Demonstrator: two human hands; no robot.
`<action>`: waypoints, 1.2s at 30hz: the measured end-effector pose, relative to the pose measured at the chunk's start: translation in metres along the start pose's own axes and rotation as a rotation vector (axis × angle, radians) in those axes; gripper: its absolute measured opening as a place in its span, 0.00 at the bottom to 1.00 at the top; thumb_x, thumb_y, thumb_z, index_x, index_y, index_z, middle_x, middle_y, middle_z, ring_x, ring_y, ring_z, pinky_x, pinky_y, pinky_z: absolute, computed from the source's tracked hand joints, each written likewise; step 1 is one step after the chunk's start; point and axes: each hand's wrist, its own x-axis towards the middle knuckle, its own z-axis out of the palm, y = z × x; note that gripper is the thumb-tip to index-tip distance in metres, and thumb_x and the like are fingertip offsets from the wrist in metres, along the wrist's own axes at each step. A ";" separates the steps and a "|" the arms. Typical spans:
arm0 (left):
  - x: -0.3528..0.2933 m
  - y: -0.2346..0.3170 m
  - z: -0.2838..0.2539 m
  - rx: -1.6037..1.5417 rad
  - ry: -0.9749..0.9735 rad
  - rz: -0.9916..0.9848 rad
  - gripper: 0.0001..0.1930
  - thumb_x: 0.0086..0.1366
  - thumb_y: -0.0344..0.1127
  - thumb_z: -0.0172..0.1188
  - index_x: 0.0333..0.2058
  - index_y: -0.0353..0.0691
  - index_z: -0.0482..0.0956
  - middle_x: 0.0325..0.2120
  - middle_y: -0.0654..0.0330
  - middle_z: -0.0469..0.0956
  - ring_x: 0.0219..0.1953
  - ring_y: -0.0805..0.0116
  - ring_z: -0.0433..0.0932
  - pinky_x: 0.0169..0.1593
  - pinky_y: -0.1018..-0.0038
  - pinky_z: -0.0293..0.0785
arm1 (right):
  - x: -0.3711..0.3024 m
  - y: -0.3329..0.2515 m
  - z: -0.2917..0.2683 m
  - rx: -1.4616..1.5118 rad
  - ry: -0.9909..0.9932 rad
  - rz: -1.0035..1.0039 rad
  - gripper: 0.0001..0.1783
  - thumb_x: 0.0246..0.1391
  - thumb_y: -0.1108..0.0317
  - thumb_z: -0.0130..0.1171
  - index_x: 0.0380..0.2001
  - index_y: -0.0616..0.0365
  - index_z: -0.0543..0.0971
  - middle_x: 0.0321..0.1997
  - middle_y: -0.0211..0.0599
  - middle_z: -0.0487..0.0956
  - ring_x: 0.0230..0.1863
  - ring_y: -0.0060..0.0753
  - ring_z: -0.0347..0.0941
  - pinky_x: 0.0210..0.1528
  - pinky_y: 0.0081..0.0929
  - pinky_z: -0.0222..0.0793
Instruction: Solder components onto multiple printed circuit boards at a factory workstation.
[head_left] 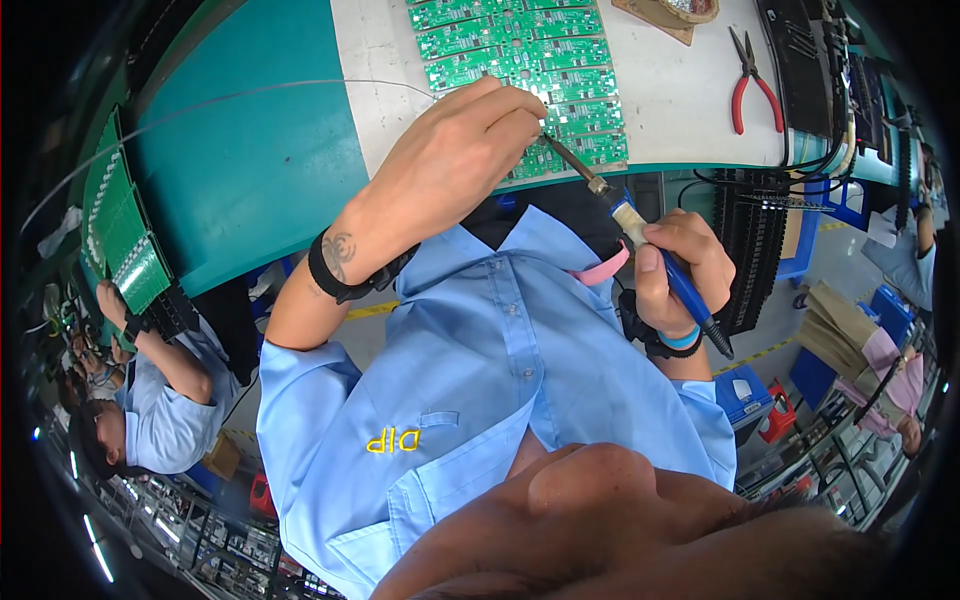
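Co-worker (160,400) in blue shirt at far left, beside a rack of green boards (125,235). Left hand (455,150) rests on the panel (525,75) of green circuit boards on the white bench (680,90), fingertips pinched together on thin solder wire (250,95). Right hand (680,270) is clamped around the blue iron (640,235), tip touching the panel's near edge. Red pliers (752,85) lie further right, well apart.
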 end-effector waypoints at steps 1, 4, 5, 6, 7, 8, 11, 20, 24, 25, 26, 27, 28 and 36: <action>0.000 0.000 0.000 0.000 0.000 0.000 0.08 0.56 0.22 0.65 0.35 0.33 0.78 0.42 0.58 0.81 0.46 0.57 0.80 0.49 0.64 0.80 | 0.000 0.000 0.000 0.001 -0.001 0.005 0.10 0.49 0.74 0.67 0.34 0.67 0.80 0.25 0.45 0.83 0.22 0.39 0.80 0.26 0.29 0.76; 0.000 0.000 0.001 -0.007 0.007 -0.002 0.08 0.56 0.22 0.65 0.35 0.33 0.78 0.42 0.58 0.80 0.46 0.57 0.80 0.49 0.65 0.80 | 0.000 -0.003 -0.002 -0.008 -0.006 0.010 0.10 0.51 0.74 0.67 0.35 0.67 0.79 0.25 0.45 0.82 0.23 0.38 0.78 0.27 0.29 0.74; 0.000 0.000 0.001 -0.007 0.008 -0.001 0.08 0.56 0.22 0.65 0.35 0.33 0.78 0.42 0.58 0.80 0.46 0.57 0.80 0.49 0.65 0.80 | -0.001 -0.004 -0.003 -0.017 -0.009 0.011 0.10 0.53 0.73 0.66 0.36 0.68 0.79 0.26 0.45 0.81 0.23 0.37 0.77 0.28 0.29 0.72; 0.000 0.000 0.001 -0.016 0.003 -0.007 0.08 0.56 0.22 0.65 0.35 0.33 0.78 0.42 0.58 0.80 0.46 0.57 0.80 0.49 0.65 0.80 | 0.000 -0.005 -0.004 -0.026 -0.012 0.012 0.10 0.55 0.72 0.65 0.36 0.68 0.78 0.26 0.45 0.80 0.24 0.36 0.75 0.29 0.29 0.71; 0.000 0.000 0.000 -0.025 -0.002 -0.013 0.08 0.56 0.22 0.65 0.35 0.33 0.78 0.42 0.58 0.80 0.46 0.57 0.80 0.49 0.64 0.80 | 0.000 -0.005 -0.004 -0.027 -0.012 0.011 0.10 0.55 0.72 0.65 0.36 0.68 0.78 0.26 0.45 0.80 0.24 0.36 0.75 0.29 0.29 0.71; 0.000 0.000 0.000 -0.033 -0.006 -0.019 0.08 0.56 0.22 0.65 0.35 0.33 0.78 0.42 0.58 0.80 0.46 0.57 0.80 0.49 0.64 0.80 | 0.000 -0.004 -0.004 -0.024 -0.007 0.010 0.10 0.55 0.72 0.65 0.36 0.68 0.78 0.26 0.45 0.80 0.24 0.36 0.75 0.30 0.29 0.71; 0.000 -0.002 0.001 -0.029 0.003 -0.007 0.09 0.56 0.22 0.65 0.36 0.33 0.78 0.42 0.58 0.80 0.45 0.57 0.80 0.49 0.64 0.80 | 0.002 -0.004 -0.004 -0.018 0.003 0.004 0.10 0.54 0.72 0.64 0.36 0.68 0.78 0.26 0.45 0.80 0.24 0.36 0.75 0.30 0.29 0.71; 0.000 0.000 0.001 -0.038 -0.017 -0.030 0.09 0.55 0.22 0.65 0.36 0.33 0.77 0.41 0.57 0.79 0.45 0.56 0.79 0.49 0.63 0.80 | 0.004 -0.004 -0.001 -0.007 -0.016 0.027 0.09 0.53 0.74 0.63 0.35 0.69 0.78 0.25 0.45 0.79 0.23 0.35 0.73 0.29 0.29 0.69; 0.000 0.002 0.001 -0.018 -0.006 -0.011 0.09 0.55 0.22 0.65 0.35 0.33 0.77 0.41 0.57 0.79 0.45 0.56 0.79 0.49 0.63 0.80 | 0.004 -0.004 0.000 0.000 -0.015 0.016 0.09 0.53 0.74 0.63 0.35 0.69 0.78 0.25 0.44 0.79 0.23 0.35 0.72 0.28 0.29 0.69; 0.000 0.002 0.001 -0.018 -0.007 -0.010 0.09 0.55 0.22 0.65 0.35 0.33 0.77 0.41 0.57 0.79 0.45 0.56 0.79 0.49 0.63 0.80 | 0.004 -0.004 -0.001 -0.001 -0.019 0.021 0.09 0.53 0.74 0.63 0.35 0.69 0.78 0.25 0.45 0.79 0.23 0.35 0.72 0.28 0.29 0.69; 0.000 0.003 0.002 -0.023 -0.010 -0.015 0.09 0.55 0.22 0.65 0.35 0.33 0.77 0.41 0.57 0.79 0.45 0.56 0.79 0.49 0.63 0.80 | 0.003 -0.004 -0.002 -0.002 -0.023 0.026 0.09 0.53 0.74 0.63 0.35 0.69 0.78 0.25 0.45 0.79 0.23 0.35 0.72 0.28 0.29 0.69; -0.001 0.004 0.003 -0.029 -0.013 -0.020 0.08 0.55 0.22 0.65 0.35 0.33 0.77 0.41 0.57 0.79 0.45 0.56 0.79 0.49 0.63 0.80 | 0.002 -0.004 -0.002 -0.002 -0.023 0.028 0.09 0.53 0.74 0.63 0.35 0.69 0.78 0.25 0.45 0.79 0.23 0.35 0.72 0.28 0.29 0.69; 0.000 0.003 0.003 -0.033 -0.014 -0.022 0.08 0.55 0.22 0.65 0.35 0.33 0.77 0.41 0.57 0.79 0.45 0.56 0.79 0.49 0.63 0.80 | 0.003 -0.003 -0.002 -0.008 -0.022 0.021 0.09 0.53 0.73 0.64 0.35 0.69 0.78 0.25 0.44 0.79 0.23 0.35 0.72 0.28 0.28 0.69; 0.002 -0.007 0.002 -0.046 0.005 -0.008 0.08 0.56 0.24 0.64 0.35 0.34 0.77 0.40 0.56 0.78 0.45 0.55 0.79 0.49 0.63 0.79 | 0.007 -0.002 -0.007 -0.017 -0.026 0.085 0.10 0.54 0.72 0.65 0.35 0.69 0.79 0.26 0.46 0.80 0.26 0.36 0.74 0.33 0.30 0.72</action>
